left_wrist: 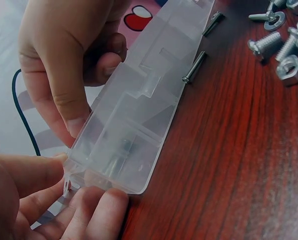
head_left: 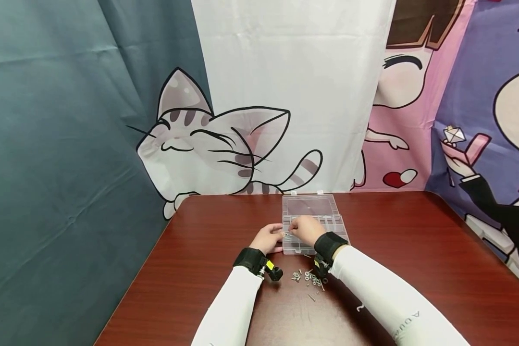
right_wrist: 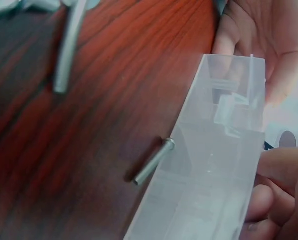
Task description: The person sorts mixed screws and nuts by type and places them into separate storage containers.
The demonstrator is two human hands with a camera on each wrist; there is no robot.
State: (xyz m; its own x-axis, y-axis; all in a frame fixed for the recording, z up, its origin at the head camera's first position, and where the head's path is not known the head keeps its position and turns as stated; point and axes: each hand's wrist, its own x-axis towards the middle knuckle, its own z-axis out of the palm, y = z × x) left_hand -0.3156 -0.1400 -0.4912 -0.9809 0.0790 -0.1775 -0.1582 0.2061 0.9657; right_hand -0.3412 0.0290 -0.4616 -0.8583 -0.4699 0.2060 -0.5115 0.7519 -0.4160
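A clear plastic compartment box (head_left: 291, 247) stands on the table with its lid (head_left: 309, 205) swung back. My left hand (head_left: 267, 239) grips the box's near left corner, thumb on the rim and fingers against the outer wall. My right hand (head_left: 307, 229) reaches over the rim, its thumb and fingers pointing down into a left compartment. Whatever lies between those fingertips is hidden. Through the cloudy wall a dark screw shape (left_wrist: 120, 157) shows inside the corner. Two loose screws, one of them thin (left_wrist: 194, 67), lie along the box's front.
A loose pile of screws, nuts and washers (head_left: 313, 278) lies on the red-brown table (head_left: 216, 230) in front of the box, below my right wrist. One thin screw (head_left: 311, 298) lies nearer me. A printed cloth (head_left: 285, 72) hangs behind the table.
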